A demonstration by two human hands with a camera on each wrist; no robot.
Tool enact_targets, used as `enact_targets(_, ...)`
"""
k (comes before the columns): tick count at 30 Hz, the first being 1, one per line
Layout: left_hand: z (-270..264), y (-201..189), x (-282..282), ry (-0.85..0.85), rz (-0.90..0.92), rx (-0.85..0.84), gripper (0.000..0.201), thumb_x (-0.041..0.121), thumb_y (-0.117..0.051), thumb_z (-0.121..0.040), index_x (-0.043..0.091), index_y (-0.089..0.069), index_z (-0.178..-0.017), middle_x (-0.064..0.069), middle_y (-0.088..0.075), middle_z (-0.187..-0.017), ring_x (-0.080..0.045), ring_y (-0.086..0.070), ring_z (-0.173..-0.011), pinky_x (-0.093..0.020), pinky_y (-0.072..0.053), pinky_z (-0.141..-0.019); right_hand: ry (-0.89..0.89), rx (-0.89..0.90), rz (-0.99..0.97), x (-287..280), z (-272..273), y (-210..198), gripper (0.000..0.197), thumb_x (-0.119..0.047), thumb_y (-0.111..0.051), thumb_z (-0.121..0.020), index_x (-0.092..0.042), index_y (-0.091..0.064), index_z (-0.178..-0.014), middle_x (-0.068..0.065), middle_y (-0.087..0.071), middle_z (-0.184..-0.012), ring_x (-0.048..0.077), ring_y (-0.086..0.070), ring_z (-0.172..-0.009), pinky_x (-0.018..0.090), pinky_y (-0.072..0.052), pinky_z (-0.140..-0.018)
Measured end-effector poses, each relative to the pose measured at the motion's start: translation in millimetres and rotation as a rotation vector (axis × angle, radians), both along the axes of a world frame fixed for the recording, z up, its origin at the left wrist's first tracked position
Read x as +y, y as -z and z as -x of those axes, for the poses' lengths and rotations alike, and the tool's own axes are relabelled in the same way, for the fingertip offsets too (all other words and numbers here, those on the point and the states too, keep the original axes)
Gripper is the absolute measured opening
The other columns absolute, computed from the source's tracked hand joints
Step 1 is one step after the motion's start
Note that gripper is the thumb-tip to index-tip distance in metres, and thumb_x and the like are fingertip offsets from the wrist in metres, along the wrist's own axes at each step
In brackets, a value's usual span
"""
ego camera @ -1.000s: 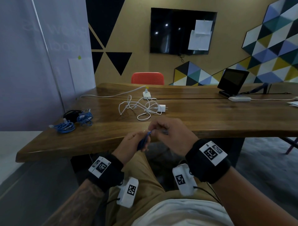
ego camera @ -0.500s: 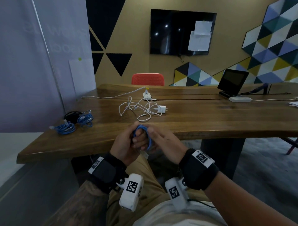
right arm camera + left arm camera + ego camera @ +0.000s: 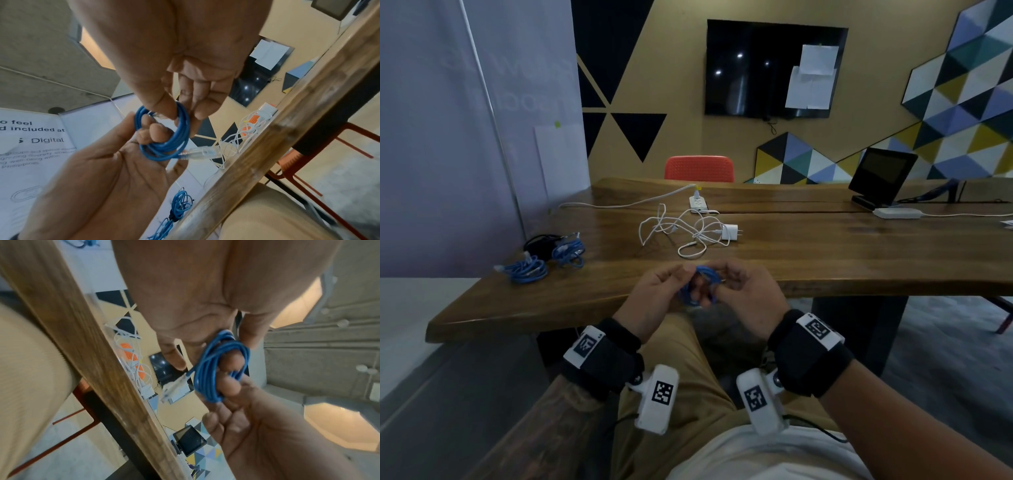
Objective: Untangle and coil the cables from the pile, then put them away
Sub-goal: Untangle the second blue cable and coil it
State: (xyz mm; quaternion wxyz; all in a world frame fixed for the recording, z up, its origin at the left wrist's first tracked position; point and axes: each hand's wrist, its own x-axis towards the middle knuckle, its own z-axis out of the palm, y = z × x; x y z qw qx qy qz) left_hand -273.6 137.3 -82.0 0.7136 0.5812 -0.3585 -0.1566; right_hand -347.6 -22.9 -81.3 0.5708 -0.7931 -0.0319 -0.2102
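**Blue cable wound into a small coil, held between both hands at the table edge**

The person holds a blue cable point(image 3: 164, 138) just in front of the near edge of the wooden table point(image 3: 825, 260), above the lap, probably so the slack can hang free while it is wound. The left hand point(image 3: 654, 301) has its fingers pushed through the loops, which keeps the coil round and stops it springing apart. The right hand point(image 3: 750, 298) pinches the coil's top strands between thumb and fingertips, apparently tucking one end in; the wrist view is soft there, so the exact strand is uncertain. A clear plug point(image 3: 202, 153) sticks out of the coil's lower side, untucked.

Two coiled blue cables point(image 3: 530, 270) lie at the table's left end beside a black one point(image 3: 541, 241), seemingly the put-away spot. The tangled white cables point(image 3: 688, 233) wait mid-table, untouched.
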Motion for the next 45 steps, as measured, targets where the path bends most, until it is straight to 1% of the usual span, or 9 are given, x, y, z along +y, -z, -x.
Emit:
enact_targets(3, 7.4, -1.3, -7.5, -0.119, -0.049, -0.058, 0.031, 0.024, -0.041, -0.103, 0.009, -0.058, -0.082, 0.01, -0.056, -0.058, -0.009, -0.054, -0.06, -0.022, -0.046, -0.059, 0.004, 0.004, 0.012, 3.6, 2.1, -2.1, 0.036, 0.007, -0.063, -0.088, -0.015, -0.071, -0.116, 0.003, -0.073, -0.109, 0.02, -0.072, -0.095, 0.035, -0.059, -0.088)
enact_targets(6, 11.4, 0.1, -11.3, -0.128, -0.046, -0.036, 0.028, 0.022, -0.04, -0.104, 0.006, -0.059, -0.091, 0.011, -0.062, -0.06, -0.001, -0.059, -0.059, -0.016, -0.047, -0.055, -0.011, 0.027, 0.017, 4.3, 4.9, -1.7, 0.036, 0.005, -0.063, -0.089, -0.018, -0.07, -0.116, 0.001, -0.073, -0.11, 0.014, -0.07, -0.103, 0.035, -0.057, -0.094)
enact_targets(12, 4.7, 0.0, -6.8, -0.137, -0.016, 0.072, 0.028, 0.03, -0.043, -0.102, 0.008, -0.058, -0.094, -0.01, -0.061, -0.079, -0.022, -0.061, -0.078, -0.032, -0.053, -0.069, -0.181, 0.115, -0.196, 7.3, 13.6, -10.8, 0.045, 0.013, -0.06, -0.087, -0.008, -0.05, -0.125, 0.009, -0.07, -0.098, 0.019, -0.07, -0.089, 0.031, -0.059, -0.08)
enact_targets(15, 3.9, 2.9, -9.2, -0.142, -0.017, 0.057, 0.024, 0.03, -0.043, -0.102, 0.015, -0.055, -0.088, -0.002, -0.06, -0.072, -0.018, -0.06, -0.071, -0.031, -0.051, -0.063, -0.145, 0.067, 0.044, 10.9, 14.6, -7.3, 0.055, 0.004, -0.072, -0.082, -0.023, -0.048, -0.125, 0.003, -0.07, -0.097, 0.017, -0.069, -0.092, 0.034, -0.059, -0.084)
enact_targets(20, 1.8, 7.6, -12.0, -0.173, 0.036, 0.043, 0.02, 0.029, -0.044, -0.101, 0.013, -0.051, -0.092, 0.001, -0.064, -0.071, -0.01, -0.063, -0.065, -0.025, -0.053, -0.057, 0.092, -0.092, 0.302, 13.8, 9.9, 3.2, 0.032, -0.021, -0.07, -0.091, -0.038, -0.049, -0.108, -0.007, -0.075, -0.09, 0.006, -0.071, -0.083, 0.039, -0.061, -0.078)
enact_targets(27, -1.8, 14.5, -16.5, -0.204, -0.017, 0.075, 0.02, 0.023, -0.06, -0.094, 0.011, -0.05, -0.105, -0.008, -0.064, -0.088, -0.009, -0.067, -0.072, -0.024, -0.053, -0.064, 0.358, -0.318, 0.824, 2.2, 8.3, 2.1, 0.022, -0.039, -0.058, -0.096, -0.03, -0.065, -0.115, -0.007, -0.074, -0.086, 0.009, -0.066, -0.071, 0.034, -0.058, -0.064)
enact_targets(30, -3.8, 15.0, -16.3, -0.28, -0.007, 0.04, 0.02, 0.02, -0.061, -0.094, 0.013, -0.048, -0.107, -0.003, -0.061, -0.077, -0.004, -0.06, -0.058, -0.022, -0.048, -0.053, 0.402, -0.311, 0.887, 1.4, 10.3, 0.6, 0.018, -0.041, -0.058, -0.096, -0.029, -0.071, -0.102, -0.008, -0.072, -0.078, 0.009, -0.064, -0.064, 0.031, -0.055, -0.058)
enact_targets(36, -5.5, 12.3, -10.9, -0.197, 0.055, 0.046, 0.01, 0.015, -0.055, -0.097, 0.008, -0.058, -0.09, 0.008, -0.053, -0.057, -0.004, -0.049, -0.05, -0.019, -0.044, -0.05, 0.352, -0.227, 0.712, 0.6, 10.2, -3.2, 0.024, -0.051, -0.052, -0.093, -0.031, -0.066, -0.093, -0.016, -0.065, -0.078, 0.0, -0.059, -0.071, 0.024, -0.053, -0.064)
enact_targets(45, -18.1, 20.4, -4.9, -0.079, -0.013, 0.151, 0.015, 0.024, -0.059, -0.091, 0.01, -0.055, -0.094, -0.003, -0.049, -0.068, -0.01, -0.044, -0.055, -0.018, -0.039, -0.047, 0.331, -0.167, 0.288, -19.0, 13.9, -25.4, 0.009, -0.027, -0.061, -0.096, -0.021, -0.061, -0.089, -0.007, -0.058, -0.079, 0.002, -0.05, -0.069, 0.019, -0.045, -0.065)
